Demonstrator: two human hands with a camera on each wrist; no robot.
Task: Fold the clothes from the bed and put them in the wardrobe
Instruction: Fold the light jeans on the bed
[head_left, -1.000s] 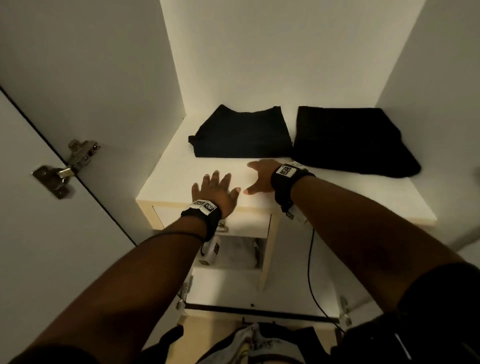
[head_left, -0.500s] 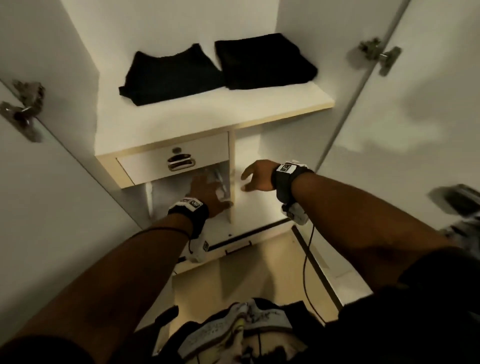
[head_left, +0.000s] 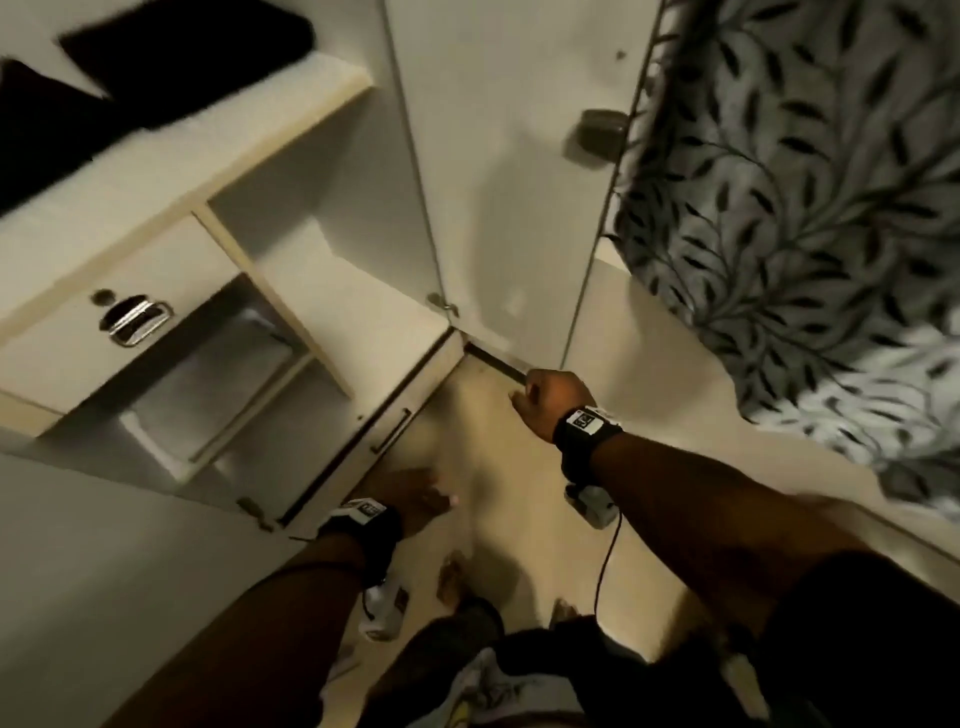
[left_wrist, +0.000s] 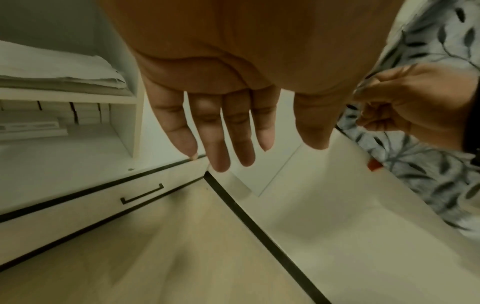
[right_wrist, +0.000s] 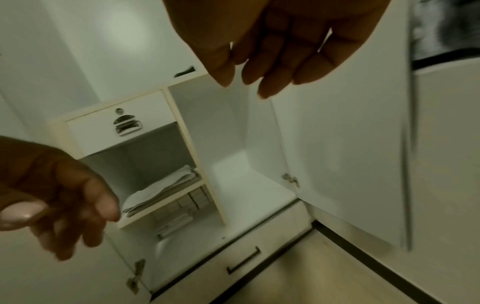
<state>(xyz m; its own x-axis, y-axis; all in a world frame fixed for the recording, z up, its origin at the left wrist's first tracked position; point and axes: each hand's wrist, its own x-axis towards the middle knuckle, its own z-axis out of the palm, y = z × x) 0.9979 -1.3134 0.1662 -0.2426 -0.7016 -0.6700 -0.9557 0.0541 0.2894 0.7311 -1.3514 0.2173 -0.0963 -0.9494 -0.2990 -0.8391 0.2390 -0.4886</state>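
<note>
Two folded black garments (head_left: 182, 47) (head_left: 41, 135) lie side by side on the wardrobe shelf (head_left: 218, 156) at the upper left of the head view. Both hands are well below that shelf, over the floor, and hold nothing. My left hand (head_left: 421, 493) (left_wrist: 265, 152) hangs with straight, spread fingers near the bottom drawer. My right hand (head_left: 540, 400) (right_wrist: 259, 82) is higher and to the right, by the foot of the open door, with its fingers loosely curled. A leaf-patterned bed cover (head_left: 805, 234) fills the right side.
The right wardrobe door (head_left: 519, 182) stands open, and the left door (head_left: 104, 545) is close beside my left arm. A drawer with a metal handle (head_left: 137, 319) sits under the shelf. Folded pale linen (right_wrist: 161, 191) lies lower down. The bottom drawer (head_left: 392, 431) meets the beige floor (head_left: 493, 467).
Both hands have come off the shelf and dropped to floor level in front of the wardrobe. The view has swung down and right, bringing the bed cover into sight.
</note>
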